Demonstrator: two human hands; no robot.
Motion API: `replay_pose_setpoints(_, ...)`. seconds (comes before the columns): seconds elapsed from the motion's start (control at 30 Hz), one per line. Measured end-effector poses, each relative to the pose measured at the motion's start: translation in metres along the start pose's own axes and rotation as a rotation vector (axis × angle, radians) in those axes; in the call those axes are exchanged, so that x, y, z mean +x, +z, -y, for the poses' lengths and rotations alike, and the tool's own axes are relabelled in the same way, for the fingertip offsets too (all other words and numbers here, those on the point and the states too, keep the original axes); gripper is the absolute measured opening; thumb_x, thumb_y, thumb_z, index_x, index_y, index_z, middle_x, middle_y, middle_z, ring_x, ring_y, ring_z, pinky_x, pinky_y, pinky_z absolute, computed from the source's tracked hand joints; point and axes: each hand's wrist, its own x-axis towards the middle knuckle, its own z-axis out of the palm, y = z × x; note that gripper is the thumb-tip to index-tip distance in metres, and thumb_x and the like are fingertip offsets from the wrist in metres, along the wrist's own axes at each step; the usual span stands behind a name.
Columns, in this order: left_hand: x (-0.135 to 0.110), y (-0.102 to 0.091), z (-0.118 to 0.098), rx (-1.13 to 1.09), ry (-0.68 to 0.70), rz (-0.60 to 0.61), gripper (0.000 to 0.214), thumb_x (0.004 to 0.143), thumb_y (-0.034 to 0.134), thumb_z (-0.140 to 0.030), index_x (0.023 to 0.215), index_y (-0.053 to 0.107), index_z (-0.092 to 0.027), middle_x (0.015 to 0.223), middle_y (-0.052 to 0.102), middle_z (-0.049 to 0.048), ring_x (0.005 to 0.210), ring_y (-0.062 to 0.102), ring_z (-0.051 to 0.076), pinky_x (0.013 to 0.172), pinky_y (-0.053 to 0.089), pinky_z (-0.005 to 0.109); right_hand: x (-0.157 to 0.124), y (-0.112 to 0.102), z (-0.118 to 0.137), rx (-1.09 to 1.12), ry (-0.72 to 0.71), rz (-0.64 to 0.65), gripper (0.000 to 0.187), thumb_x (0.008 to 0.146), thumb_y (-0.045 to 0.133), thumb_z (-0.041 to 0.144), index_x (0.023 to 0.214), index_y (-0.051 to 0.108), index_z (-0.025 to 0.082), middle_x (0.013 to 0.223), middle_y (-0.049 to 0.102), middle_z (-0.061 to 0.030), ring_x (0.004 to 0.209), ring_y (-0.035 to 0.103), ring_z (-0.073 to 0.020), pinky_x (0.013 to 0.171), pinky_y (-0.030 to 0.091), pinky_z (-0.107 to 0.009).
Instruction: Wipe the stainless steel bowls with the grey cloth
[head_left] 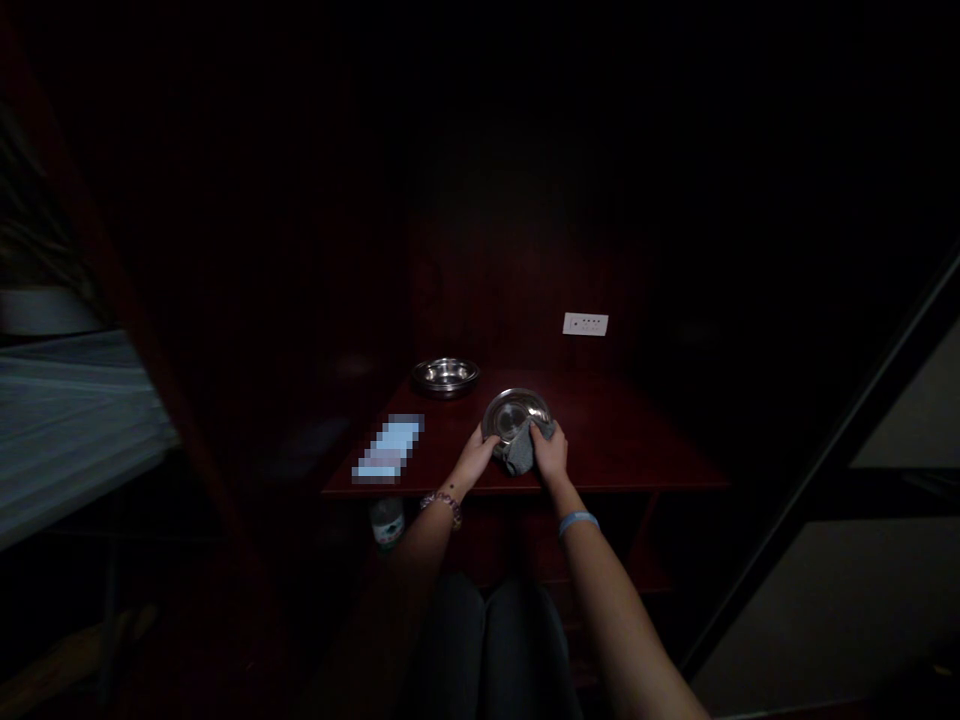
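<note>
A shiny round metal plate (510, 412) is held up over the front part of the reddish-brown desk, tilted with its inner face toward me. My left hand (475, 458) grips its left rim, thumb on the inside. With my right hand (551, 452) I pinch a grey cloth (519, 452) against the lower right of the plate; the cloth hangs below the rim. The fingers behind the plate and cloth are hidden. Further back on the left of the desk, a stack of similar metal dishes (445, 376) rests apart from both hands.
A pixelated bright rectangle (388, 448) lies on the desk (637, 440) at the left. Below the front edge stands a labelled bottle or tub (387, 522). A white socket panel (586, 324) is on the back wall. Dark side panels flank the desk, and my legs are beneath it.
</note>
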Motion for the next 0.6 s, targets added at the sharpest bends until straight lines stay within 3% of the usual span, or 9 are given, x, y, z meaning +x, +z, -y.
replay_pose_setpoints(0.3, -0.007, -0.002, -0.016, -0.028, -0.019, -0.060, 0.044, 0.075, 0.054, -0.019, 0.119, 0.059, -0.015, 0.118, 0.065, 0.0081, 0.116, 0.055, 0.025, 0.109, 0.035, 0.039, 0.000, -0.001, 0.000, -0.029, 0.016, 0.039, 0.020, 0.074, 0.061, 0.036, 0.086, 0.063, 0.020, 0.086, 0.071, -0.0048, 0.079, 0.065, -0.0196, 0.071, 0.047, -0.025)
replay_pose_setpoints(0.6, -0.005, -0.001, -0.004, 0.038, -0.003, -0.074, 0.038, 0.083, 0.051, -0.033, 0.114, 0.060, -0.013, 0.116, 0.066, 0.0103, 0.112, 0.058, 0.024, 0.107, 0.037, 0.039, 0.000, -0.001, 0.001, -0.038, 0.008, 0.047, 0.019, 0.075, 0.060, 0.035, 0.086, 0.062, 0.020, 0.088, 0.071, -0.0060, 0.082, 0.065, -0.0207, 0.073, 0.046, -0.027)
